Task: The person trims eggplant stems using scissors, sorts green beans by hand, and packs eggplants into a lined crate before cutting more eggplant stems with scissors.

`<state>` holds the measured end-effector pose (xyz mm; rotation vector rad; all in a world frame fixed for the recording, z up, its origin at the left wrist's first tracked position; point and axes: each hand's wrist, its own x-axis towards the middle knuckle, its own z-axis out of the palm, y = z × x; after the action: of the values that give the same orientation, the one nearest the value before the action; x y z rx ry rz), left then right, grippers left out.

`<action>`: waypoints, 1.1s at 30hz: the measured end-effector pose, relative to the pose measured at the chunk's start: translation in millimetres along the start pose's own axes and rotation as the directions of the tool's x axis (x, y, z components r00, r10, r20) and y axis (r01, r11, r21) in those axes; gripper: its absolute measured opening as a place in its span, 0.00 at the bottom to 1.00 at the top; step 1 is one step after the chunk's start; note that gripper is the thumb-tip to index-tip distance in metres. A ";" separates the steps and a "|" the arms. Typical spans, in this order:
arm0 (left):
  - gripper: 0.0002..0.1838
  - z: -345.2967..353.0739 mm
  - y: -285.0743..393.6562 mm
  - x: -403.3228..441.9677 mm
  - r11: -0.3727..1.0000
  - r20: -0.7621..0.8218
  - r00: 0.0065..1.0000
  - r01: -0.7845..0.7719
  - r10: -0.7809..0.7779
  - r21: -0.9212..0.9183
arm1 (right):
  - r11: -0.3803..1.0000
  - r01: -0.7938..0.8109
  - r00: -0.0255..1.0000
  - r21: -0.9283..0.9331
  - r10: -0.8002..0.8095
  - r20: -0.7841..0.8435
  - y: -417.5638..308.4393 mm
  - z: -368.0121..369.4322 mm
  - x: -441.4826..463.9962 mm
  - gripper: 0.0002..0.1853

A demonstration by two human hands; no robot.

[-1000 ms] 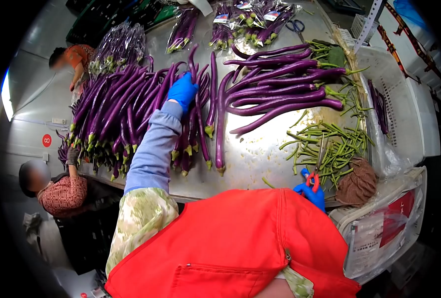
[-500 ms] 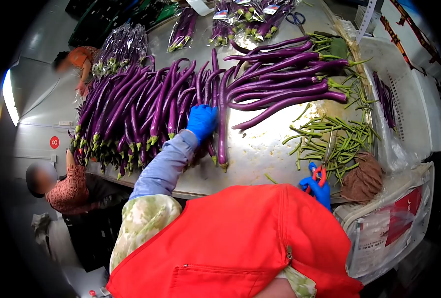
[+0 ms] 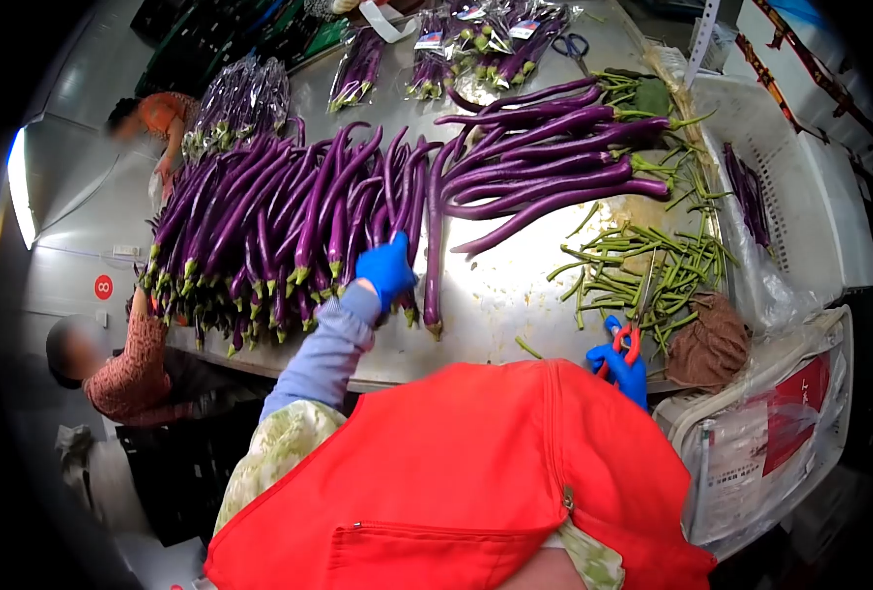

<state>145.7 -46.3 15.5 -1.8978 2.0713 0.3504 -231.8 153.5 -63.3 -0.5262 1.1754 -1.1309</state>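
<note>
My left hand (image 3: 385, 271), in a blue glove, is at the right end of a dense row of long purple eggplants (image 3: 250, 211). Its fingers are bent over an eggplant there and partly hidden. Just to its right lies a single straight eggplant (image 3: 434, 256). At the table's near edge, my right hand (image 3: 625, 372), also gloved in blue, is closed around red-handled scissors (image 3: 633, 339), whose blades point away over cut green stems (image 3: 643, 275). More eggplants (image 3: 554, 167) lie sideways to the right, stems toward the table's right edge.
Bagged eggplants (image 3: 360, 69) and dark-handled scissors (image 3: 571, 47) lie at the back. A brown cloth (image 3: 709, 339) sits by the stems. White crates (image 3: 800, 187) line the right side. Two people work on the left, one sleeve (image 3: 132, 369) close to the row.
My left hand has drawn back toward me along the end of the eggplant row. My right hand keeps its hold on the scissors, and the whole view has shifted slightly.
</note>
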 end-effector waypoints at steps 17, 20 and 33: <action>0.46 58.1 48.5 -5.4 0.885 -0.301 0.924 0.076 -0.235 -0.459 | 0.986 -0.141 0.989 -0.087 0.145 0.039 4.0 8.9 14.1 0.31; 0.48 25.3 29.5 -37.0 0.868 -0.302 0.947 -0.055 -0.112 -0.494 | 0.987 -0.154 0.988 0.037 0.153 0.026 4.2 9.9 12.6 0.32; 0.47 -89.0 -142.5 -42.1 0.980 -0.517 0.837 0.106 -0.181 -0.171 | 0.979 -0.193 0.980 0.067 0.188 0.069 6.8 -2.8 20.6 0.27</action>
<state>285.2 -54.8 117.8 -2.4348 2.2490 -0.0938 -232.2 138.4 -79.1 -0.3806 1.1018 -0.9822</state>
